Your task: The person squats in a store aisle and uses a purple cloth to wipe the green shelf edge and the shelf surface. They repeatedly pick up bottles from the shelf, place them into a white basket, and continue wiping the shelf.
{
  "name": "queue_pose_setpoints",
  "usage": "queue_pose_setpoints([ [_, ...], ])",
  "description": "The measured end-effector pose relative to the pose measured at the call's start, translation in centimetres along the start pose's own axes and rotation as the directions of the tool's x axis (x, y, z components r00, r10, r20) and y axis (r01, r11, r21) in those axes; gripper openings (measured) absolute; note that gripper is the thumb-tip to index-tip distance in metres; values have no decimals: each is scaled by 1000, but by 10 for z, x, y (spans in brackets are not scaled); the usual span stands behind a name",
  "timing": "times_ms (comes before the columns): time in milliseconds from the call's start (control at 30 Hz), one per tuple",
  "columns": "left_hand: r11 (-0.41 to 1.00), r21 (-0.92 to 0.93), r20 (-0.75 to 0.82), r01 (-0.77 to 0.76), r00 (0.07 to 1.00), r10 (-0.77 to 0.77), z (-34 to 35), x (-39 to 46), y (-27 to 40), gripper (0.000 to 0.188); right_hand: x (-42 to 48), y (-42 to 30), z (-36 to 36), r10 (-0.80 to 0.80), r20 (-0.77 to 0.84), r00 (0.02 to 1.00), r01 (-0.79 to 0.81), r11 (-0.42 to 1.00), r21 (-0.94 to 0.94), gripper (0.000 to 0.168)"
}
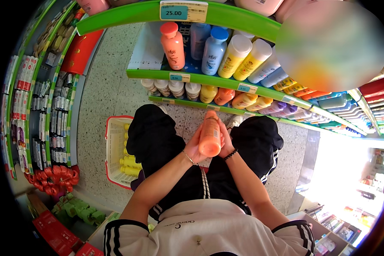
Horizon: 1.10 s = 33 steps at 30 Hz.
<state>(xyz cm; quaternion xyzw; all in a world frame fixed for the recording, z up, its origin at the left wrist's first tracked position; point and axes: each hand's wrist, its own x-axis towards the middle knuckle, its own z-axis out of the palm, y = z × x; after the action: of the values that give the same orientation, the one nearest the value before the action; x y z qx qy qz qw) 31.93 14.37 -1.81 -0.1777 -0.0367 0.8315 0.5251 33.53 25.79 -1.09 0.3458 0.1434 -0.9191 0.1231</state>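
Observation:
Between my knees, both hands hold one orange plastic bottle (210, 136), its base towards me and its top pointing at the shelves. My left hand (195, 145) wraps its left side; my right hand (225, 139) grips its right side. On the shelf ahead stand a similar orange bottle (173, 48), a blue bottle (213, 52) and yellow bottles with white caps (235, 57). White pump bottles (177, 89) and yellow and orange bottles line the lowest shelf.
A white plastic basket (112, 150) with a red rim holds several yellow bottles on the floor, beside my left knee. Green-edged shelving (166, 74) runs across in front. Another rack (48, 105) of packaged goods stands at the left, with red ribbon-like decorations (54, 179) near its end.

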Motion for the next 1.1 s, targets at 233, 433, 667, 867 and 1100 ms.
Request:
queue_pose_setpoints([
  [233, 971, -238, -66, -20, 998, 4, -21, -3, 6, 42, 16, 7, -38, 179, 188, 966, -190, 981, 42, 39],
  [433, 960, -277, -107, -35, 994, 5, -28, 0, 6, 37, 22, 9, -47, 213, 181, 960, -226, 973, 54, 40],
  [667, 959, -279, -139, -46, 990, 7, -37, 0, 9, 39, 21, 10, -43, 227, 107, 968, -231, 972, 32, 39],
  [867, 995, 97, -157, -29, 987, 44, -3, -8, 9, 48, 13, 8, -27, 85, 101, 991, -78, 994, -72, 43],
  [1100, 564, 772, -30, -292, 871, 491, 24, -35, 19, 59, -8, 12, 16, 8, 132, 991, 20, 977, -210, 50],
])
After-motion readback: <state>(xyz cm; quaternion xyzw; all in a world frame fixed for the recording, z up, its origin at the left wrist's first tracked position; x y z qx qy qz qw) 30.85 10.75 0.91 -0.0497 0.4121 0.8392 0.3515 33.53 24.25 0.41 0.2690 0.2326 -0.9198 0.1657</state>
